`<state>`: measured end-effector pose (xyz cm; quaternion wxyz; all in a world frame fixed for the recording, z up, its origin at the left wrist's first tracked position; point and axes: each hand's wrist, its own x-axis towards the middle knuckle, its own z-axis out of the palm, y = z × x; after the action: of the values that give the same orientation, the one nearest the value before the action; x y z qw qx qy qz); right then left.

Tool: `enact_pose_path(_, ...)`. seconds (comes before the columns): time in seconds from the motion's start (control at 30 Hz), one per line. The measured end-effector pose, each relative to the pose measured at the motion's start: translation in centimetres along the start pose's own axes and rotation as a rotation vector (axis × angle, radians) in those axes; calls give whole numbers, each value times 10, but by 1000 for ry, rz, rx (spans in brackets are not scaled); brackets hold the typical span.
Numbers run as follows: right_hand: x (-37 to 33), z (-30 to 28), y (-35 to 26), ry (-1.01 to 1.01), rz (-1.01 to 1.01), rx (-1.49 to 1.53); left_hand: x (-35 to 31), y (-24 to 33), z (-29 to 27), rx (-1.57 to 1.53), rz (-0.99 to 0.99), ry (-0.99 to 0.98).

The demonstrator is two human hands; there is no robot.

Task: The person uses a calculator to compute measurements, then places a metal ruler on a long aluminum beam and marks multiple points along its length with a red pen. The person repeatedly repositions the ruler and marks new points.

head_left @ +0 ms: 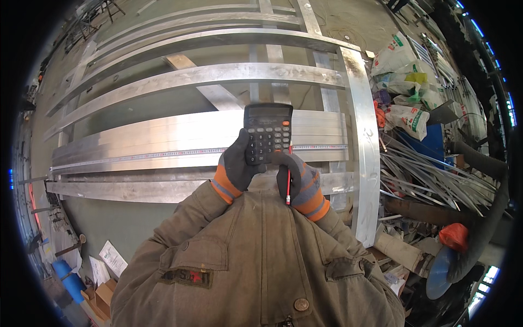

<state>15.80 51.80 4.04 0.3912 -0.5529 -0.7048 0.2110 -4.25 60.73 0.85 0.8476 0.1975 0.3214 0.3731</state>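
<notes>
A black calculator (267, 133) with grey keys and two orange ones is held up in front of my chest. My left hand (239, 162), in a dark glove with an orange cuff, grips its lower left edge. At its lower right corner is my right hand (297, 177), gloved alike, with fingers curled over the bottom keys and round a red pencil (289, 185). Below the calculator, a measuring tape (185, 153) lies stretched along a wide silvery metal panel (136, 133). The calculator's display is too dark to read.
Long metal bars (218, 73) form a rack under the panel, closed at the right by a broad upright bar (366, 141). Further right lie plastic bags (406, 82), a heap of thin metal strips (436, 174) and a thick dark hose (490, 201). Papers (113, 258) and a cardboard box (103, 297) sit lower left.
</notes>
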Motion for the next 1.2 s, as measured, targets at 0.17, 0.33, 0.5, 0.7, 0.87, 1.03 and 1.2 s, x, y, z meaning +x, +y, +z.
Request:
enact_pose_path(0.17, -2, -15, 27, -52, -42, 53, 8, -19, 16, 131, -10, 9)
enact_pose_path(0.33, -14, -42, 42, 74, 18, 147, 11, -32, 26, 182, 40, 29)
enact_pose_path(0.5, -16, -67, 74, 235, 26, 88, 8, -42, 37, 357, 222, 83)
enact_pose_path(0.7, -25, -73, 81, 61, 96, 182, 12, -46, 43, 80, 55, 35)
enact_pose_path(0.87, -17, -75, 75, 49, 9, 176, 13, -45, 49, 189, 106, 113)
enact_pose_path(1.03, -7, -70, 73, -3, 9, 200, 12, -40, 46, 199, 118, 123)
enact_pose_path(1.2, -7, -61, 64, -38, -31, 163, 10, -30, 39, 188, 104, 89)
